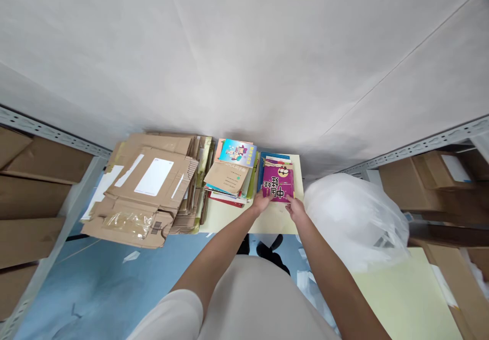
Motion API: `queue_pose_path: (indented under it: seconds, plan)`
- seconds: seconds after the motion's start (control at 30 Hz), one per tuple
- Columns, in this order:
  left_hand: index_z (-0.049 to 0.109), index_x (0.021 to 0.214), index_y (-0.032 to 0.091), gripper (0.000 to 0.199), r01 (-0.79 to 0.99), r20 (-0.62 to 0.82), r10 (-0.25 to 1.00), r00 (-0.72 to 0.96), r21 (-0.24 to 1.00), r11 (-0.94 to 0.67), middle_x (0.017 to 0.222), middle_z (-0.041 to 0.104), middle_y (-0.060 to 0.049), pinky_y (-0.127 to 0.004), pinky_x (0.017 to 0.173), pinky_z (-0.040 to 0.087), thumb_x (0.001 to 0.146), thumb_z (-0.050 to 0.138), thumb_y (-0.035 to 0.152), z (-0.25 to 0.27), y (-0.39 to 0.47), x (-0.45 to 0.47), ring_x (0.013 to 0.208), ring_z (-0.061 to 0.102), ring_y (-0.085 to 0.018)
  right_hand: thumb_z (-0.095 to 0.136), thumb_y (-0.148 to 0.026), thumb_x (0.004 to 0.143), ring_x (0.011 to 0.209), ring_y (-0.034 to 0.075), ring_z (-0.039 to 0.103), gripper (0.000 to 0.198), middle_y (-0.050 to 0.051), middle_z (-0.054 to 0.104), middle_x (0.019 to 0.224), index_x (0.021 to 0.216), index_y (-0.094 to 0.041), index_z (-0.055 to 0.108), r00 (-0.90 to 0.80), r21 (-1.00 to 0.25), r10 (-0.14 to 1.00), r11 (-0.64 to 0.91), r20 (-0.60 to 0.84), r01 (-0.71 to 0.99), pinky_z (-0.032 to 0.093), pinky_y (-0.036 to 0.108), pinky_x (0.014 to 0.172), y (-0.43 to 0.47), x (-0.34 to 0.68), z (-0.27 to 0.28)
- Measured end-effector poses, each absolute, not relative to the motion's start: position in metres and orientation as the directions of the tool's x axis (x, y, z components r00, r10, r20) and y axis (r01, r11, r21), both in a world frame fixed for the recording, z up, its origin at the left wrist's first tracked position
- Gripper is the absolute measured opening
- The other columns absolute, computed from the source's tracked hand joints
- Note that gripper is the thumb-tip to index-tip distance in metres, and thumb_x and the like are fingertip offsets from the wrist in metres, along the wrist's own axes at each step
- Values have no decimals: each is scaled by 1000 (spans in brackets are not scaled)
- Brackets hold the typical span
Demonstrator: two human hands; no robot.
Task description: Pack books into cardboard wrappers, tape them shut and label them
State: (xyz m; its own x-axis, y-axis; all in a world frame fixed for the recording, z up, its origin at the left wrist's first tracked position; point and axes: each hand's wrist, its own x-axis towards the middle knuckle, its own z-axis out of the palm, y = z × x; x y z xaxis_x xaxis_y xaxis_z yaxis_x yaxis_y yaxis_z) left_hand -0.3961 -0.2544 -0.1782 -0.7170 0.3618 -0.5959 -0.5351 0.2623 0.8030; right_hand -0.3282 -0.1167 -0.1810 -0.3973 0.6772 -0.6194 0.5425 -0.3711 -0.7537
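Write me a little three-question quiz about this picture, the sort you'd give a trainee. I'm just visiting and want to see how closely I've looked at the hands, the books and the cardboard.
1. Multiple choice: the left hand and right hand touch a book. What is its cover's main colour? A) green B) purple C) orange
2. True or false: a pile of books stands between that touched book and the flattened cardboard.
3. Fill in: the floor is coloured ____.

Key: 1. B; 2. True; 3. blue.
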Motion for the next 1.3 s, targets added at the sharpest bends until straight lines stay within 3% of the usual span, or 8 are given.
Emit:
queue_pose_path:
  seconds: [0.27, 0.4, 0.6, 0.7, 0.87, 1.03, 1.17, 1.3]
  plan:
    - [68, 104, 18, 30, -471, -572, 525, -630, 819, 327, 111, 69, -12, -42, 94, 45, 81, 59, 35, -151, -275, -377, 106, 61, -26, 62, -18, 65, 83, 18, 67, 34, 2, 70, 95, 95, -24, 50, -362, -805, 723, -486, -589, 339, 56, 29, 66, -146, -322, -152]
    - [63, 113, 15, 42, -332, -477, 541, -692, 876, 349, 126, 59, -16, -44, 101, 39, 76, 64, 34, -130, -280, -389, 115, 54, -30, 64, -20, 63, 83, 19, 67, 35, 5, 69, 95, 96, -21, 52, -434, -891, 783, -342, -446, 300, 55, 29, 69, -128, -321, -119]
    - [37, 140, 15, 69, 439, 130, 634, -762, 823, 359, 149, 31, -18, -51, 112, 18, 79, 60, 37, -64, -266, -427, 141, 19, -34, 61, -40, 76, 80, 20, 67, 41, 4, 71, 94, 112, -21, 52, -725, -972, 679, 73, -115, 223, 54, 33, 72, -89, -287, -32]
    - [52, 125, 19, 48, 612, 151, 805, -574, 732, 299, 134, 51, -15, -52, 111, 19, 82, 56, 41, -40, -258, -424, 133, 36, -34, 56, -44, 84, 90, 20, 66, 38, 5, 70, 105, 115, -22, 57, -823, -959, 568, 237, 9, 154, 52, 33, 78, -77, -254, 10]
    - [58, 86, 20, 28, 423, -22, 929, -370, 886, 190, 76, 64, -4, -33, 76, 48, 87, 47, 46, -38, -249, -362, 71, 61, -20, 56, -45, 86, 98, 22, 65, 36, 5, 69, 112, 115, -24, 64, -782, -870, 605, 457, 152, 185, 51, 35, 85, -65, -184, 44]
    - [57, 87, 20, 30, 41, -101, 945, -310, 992, 119, 82, 67, -3, -27, 67, 50, 84, 51, 49, -44, -216, -276, 74, 63, -18, 66, -46, 79, 98, 26, 62, 41, 8, 68, 106, 114, -25, 65, -485, -742, 820, 524, 305, 419, 48, 43, 92, -56, -90, 44]
    - [57, 97, 19, 38, -201, -189, 954, -233, 969, 143, 95, 70, -6, -31, 74, 53, 81, 54, 54, -36, -173, -200, 82, 65, -19, 69, -47, 76, 112, 28, 57, 71, 12, 54, 131, 138, -26, 42, -157, -902, 964, 259, 216, 345, 46, 48, 96, -68, 0, 27]
    - [59, 100, 19, 46, -224, -271, 952, -144, 946, 235, 98, 71, -8, -33, 78, 53, 79, 54, 60, -31, -134, -120, 86, 67, -21, 63, -51, 80, 102, 26, 63, 65, 11, 58, 128, 137, -30, 39, -231, -994, 967, -106, -104, 1, 55, 43, 81, -87, 85, 4]
